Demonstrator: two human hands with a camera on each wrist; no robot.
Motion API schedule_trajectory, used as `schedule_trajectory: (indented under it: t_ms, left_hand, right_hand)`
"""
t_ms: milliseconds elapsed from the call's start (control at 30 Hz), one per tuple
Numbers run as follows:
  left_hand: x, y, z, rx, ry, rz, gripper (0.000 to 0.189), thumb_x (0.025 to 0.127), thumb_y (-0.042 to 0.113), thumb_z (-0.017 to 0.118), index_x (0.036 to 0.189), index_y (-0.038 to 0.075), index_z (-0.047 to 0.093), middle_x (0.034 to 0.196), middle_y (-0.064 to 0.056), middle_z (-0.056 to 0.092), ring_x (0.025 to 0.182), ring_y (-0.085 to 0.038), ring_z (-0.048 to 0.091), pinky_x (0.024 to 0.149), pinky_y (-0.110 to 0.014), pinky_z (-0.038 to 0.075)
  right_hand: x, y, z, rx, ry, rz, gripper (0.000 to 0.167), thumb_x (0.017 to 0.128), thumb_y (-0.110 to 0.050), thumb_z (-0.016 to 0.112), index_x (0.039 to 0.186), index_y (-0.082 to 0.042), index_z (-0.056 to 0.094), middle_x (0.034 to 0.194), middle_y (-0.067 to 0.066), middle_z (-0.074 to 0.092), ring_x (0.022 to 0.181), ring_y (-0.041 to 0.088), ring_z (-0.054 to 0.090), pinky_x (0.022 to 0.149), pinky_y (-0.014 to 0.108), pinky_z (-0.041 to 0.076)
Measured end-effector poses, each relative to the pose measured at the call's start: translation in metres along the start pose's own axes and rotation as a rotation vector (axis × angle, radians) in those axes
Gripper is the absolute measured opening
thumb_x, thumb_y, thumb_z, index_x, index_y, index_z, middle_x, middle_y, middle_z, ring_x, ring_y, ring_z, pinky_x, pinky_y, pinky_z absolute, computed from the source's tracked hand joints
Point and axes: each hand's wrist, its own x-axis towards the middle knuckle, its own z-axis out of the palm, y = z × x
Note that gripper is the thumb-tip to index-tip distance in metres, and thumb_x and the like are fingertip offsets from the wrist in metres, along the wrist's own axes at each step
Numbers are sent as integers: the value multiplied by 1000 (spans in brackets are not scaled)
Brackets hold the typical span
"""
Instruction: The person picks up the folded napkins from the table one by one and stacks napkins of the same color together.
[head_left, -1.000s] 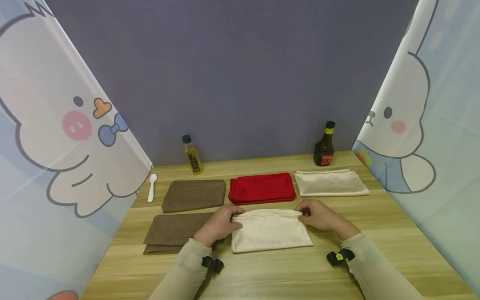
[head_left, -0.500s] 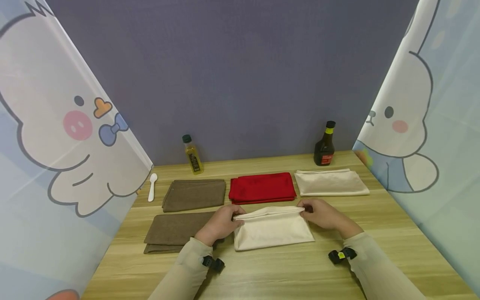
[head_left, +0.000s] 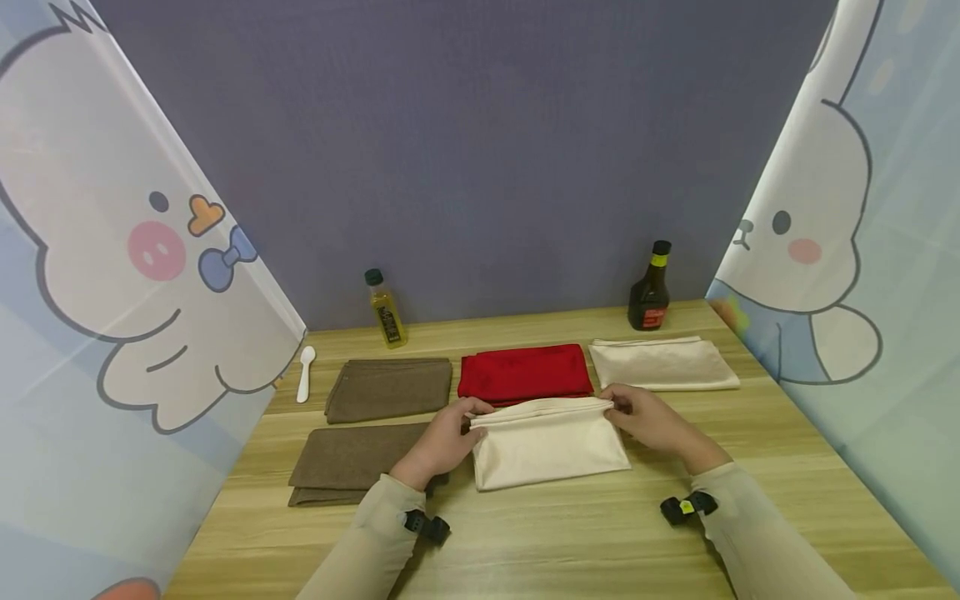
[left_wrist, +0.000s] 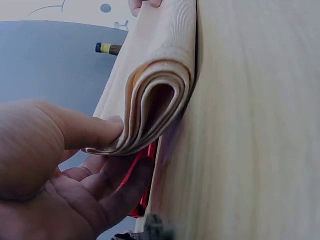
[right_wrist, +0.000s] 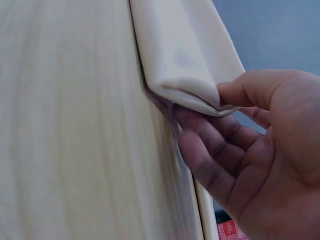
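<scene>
A cream folded cloth (head_left: 551, 446) lies at the middle of the table, its back edge raised by both hands. My left hand (head_left: 442, 440) pinches its back left corner between thumb and fingers. In the left wrist view, several rounded layers of the cream cloth (left_wrist: 157, 80) show at that end, beside the thumb. My right hand (head_left: 651, 423) pinches the back right corner, thumb on top and fingers beneath in the right wrist view. Right behind the raised edge lies a red folded cloth (head_left: 525, 372), its front edge partly overlapped by the cream one.
Two brown folded cloths, a rear one (head_left: 390, 390) and a front one (head_left: 348, 458), lie at left. Another cream cloth (head_left: 663, 364) is at back right. A yellow oil bottle (head_left: 387, 312), a dark sauce bottle (head_left: 649, 292) and a white spoon (head_left: 304, 375) stand or lie farther back.
Both hands have moved the cream cloth away from me and slightly right, toward the red cloth. Its back edge has risen. The other cloths and bottles have stayed put.
</scene>
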Motion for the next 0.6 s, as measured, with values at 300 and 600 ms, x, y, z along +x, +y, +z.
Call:
schedule_trajectory:
  t_ms: [300, 600]
  left_hand:
    - [1, 3, 2, -150, 74, 31, 35, 100, -2, 68, 130, 15, 67, 135, -5, 63, 114, -26, 64, 93, -40, 54]
    - [2, 0, 1, -211, 99, 42, 33, 99, -1, 70, 126, 17, 70, 134, -4, 63, 119, -28, 62, 93, -38, 55]
  right_hand:
    - [1, -3, 1, 122, 79, 16, 24, 104, 0, 62, 127, 2, 65, 95, 13, 59, 67, 18, 63, 54, 34, 59]
    - [3, -1, 0, 120, 144, 12, 35, 104, -2, 64, 139, 0, 62, 95, 13, 57, 65, 20, 59, 52, 36, 56]
